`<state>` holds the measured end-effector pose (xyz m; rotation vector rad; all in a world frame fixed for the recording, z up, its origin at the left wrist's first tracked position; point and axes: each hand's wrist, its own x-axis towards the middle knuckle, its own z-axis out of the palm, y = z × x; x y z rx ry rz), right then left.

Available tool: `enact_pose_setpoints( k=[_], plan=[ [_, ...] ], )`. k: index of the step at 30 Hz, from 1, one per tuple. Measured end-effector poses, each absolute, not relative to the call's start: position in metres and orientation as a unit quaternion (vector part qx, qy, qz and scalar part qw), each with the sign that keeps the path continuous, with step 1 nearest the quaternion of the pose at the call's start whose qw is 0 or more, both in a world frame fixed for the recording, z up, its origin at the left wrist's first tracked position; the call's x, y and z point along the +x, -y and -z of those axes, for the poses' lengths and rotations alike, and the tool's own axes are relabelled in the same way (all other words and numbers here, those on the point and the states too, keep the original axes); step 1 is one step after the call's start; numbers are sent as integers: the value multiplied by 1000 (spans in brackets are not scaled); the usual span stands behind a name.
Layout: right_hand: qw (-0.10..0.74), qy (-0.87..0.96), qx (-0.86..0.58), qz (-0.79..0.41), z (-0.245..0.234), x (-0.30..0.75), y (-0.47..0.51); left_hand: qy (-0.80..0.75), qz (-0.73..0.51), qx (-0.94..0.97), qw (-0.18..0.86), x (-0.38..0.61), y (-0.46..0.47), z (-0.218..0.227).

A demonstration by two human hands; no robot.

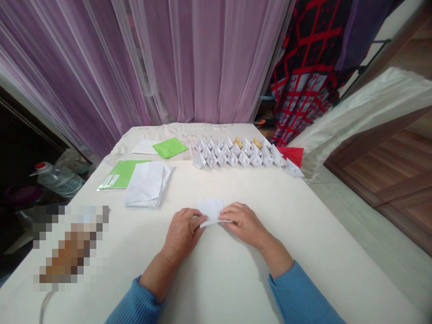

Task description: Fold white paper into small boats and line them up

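Between my hands, low over the white table point(216, 270), is a small folded sheet of white paper point(211, 210). My left hand point(185, 228) pinches its left edge, thumb on the near side. At the right edge my right hand point(242, 221) grips the paper with thumb and fingers, and a thin folded flap shows by the fingertips. Beyond the hands stand several folded paper boats point(232, 157) in close rows, mostly white with a few yellowish ones. A stack of white paper sheets point(145, 182) lies to the left.
A green paper pack point(121, 175) lies partly under the white stack. Farther back are a green sheet point(169, 147) and a white sheet point(145, 146). Red paper point(293, 155) lies beside the boats. A blurred-out object point(70, 247) with a cable is at the left edge; a water bottle point(60, 180) stands beyond it.
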<state>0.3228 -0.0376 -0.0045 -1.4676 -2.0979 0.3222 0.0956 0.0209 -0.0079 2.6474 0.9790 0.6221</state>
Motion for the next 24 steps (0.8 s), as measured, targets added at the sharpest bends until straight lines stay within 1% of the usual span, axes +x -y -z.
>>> enact_pose_setpoints(
  k=[4, 6, 10, 13, 18, 24],
  plan=[
    [321, 741, -568, -157, 10, 321, 34, -349, -235, 896, 146, 98, -23, 9],
    [324, 711, -604, -157, 11, 318, 31, -360, -248, 889, 136, 100, -24, 11],
    [289, 659, -687, -102, 11, 308, 27, -391, -283, 869, 108, 104, -25, 15],
    [265, 639, -720, -60, 11, 302, 24, -421, -284, 855, 102, 107, -27, 15],
    [238, 633, -736, -16, 12, 297, 23, -459, -275, 838, 106, 112, -27, 12],
    [221, 653, -724, -18, 10, 300, 28, -481, -245, 831, 132, 113, -16, 6]
  ],
)
